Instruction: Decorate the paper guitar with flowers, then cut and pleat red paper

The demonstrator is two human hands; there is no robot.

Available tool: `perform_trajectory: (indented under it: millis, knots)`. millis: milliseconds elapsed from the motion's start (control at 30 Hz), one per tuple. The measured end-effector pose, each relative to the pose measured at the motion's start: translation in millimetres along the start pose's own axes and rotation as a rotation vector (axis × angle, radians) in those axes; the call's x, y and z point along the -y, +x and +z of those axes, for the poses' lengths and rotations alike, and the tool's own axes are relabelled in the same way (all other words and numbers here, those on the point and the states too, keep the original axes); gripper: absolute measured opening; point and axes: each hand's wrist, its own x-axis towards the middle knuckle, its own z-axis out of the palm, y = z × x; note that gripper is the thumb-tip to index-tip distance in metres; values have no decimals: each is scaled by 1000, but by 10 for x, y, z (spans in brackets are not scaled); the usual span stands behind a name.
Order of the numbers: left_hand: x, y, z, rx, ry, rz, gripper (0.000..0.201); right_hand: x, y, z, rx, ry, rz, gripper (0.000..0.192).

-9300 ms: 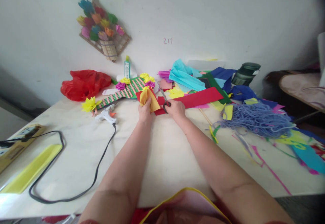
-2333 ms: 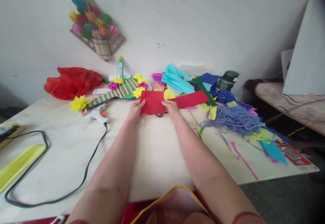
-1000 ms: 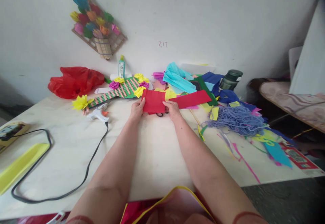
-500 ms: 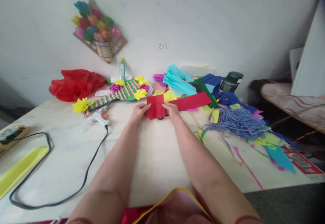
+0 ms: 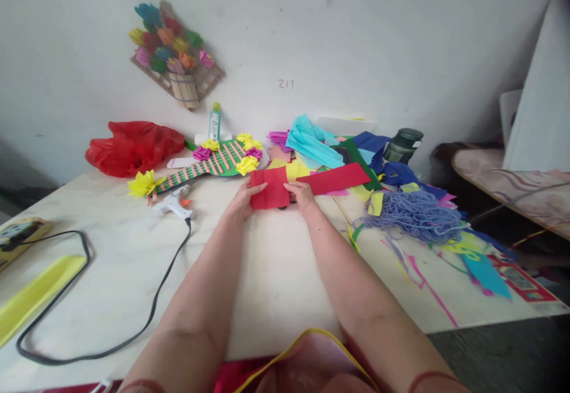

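A small red paper sheet is held over the table between both hands. My left hand pinches its left edge, and my right hand pinches its right edge. A dark scissors handle peeks out just below the sheet on the table. A longer red paper strip lies behind my right hand, and yellow paper shows behind the sheet.
A white glue gun with a black cord lies at left, near a green woven paper guitar and a red plastic bag. Coloured paper, blue yarn and a dark jar crowd the right.
The scissors and yellow folded paper left my hands. Both hands took up the red sheet; in the last second it was folded narrower, then spread wider.
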Motion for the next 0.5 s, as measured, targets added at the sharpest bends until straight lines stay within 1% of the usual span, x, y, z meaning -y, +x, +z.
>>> perform_trajectory:
  millis: [67, 200, 333, 500]
  knots:
    - [-3, -20, 14, 30, 22, -57, 47, -10, 2, 8, 24, -34, -17, 24]
    - [18, -15, 7, 5, 40, -112, 42, -9, -10, 33, 85, -104, -34, 25]
    - [49, 22, -14, -54, 53, -70, 40, -6, -10, 45, 97, -104, -30, 24]
    - [77, 42, -8, -68, 84, 24, 43, -14, -5, 56, 98, -110, -8, 22]
